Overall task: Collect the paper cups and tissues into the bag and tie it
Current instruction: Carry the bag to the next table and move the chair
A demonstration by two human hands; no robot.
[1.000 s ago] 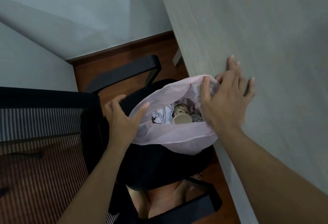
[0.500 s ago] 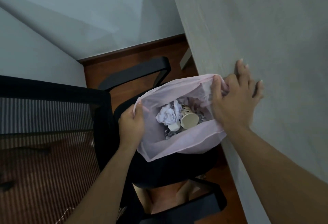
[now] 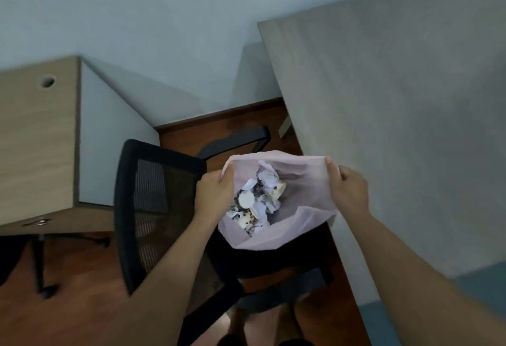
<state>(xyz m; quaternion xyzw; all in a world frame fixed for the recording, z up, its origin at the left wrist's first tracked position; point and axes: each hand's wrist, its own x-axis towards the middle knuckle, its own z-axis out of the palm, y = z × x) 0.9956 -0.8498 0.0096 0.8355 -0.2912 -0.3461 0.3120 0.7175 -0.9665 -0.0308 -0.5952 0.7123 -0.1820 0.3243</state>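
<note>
A thin pink plastic bag hangs open above the seat of a black office chair. Inside it lie several paper cups with dark speckles and crumpled white tissues. My left hand grips the bag's left rim. My right hand grips the right rim, beside the grey table's edge. Both hands hold the mouth stretched wide, so the contents show from above.
A grey table fills the right side, its edge right next to the bag. A wooden desk with a cable hole stands at the left. The chair's armrest lies behind the bag. Reddish wooden floor runs below, a pale wall behind.
My right hand left the table top and took the bag's right rim. Both hands pulled the mouth wider and lifted the bag. The camera tilted up, showing more room.
</note>
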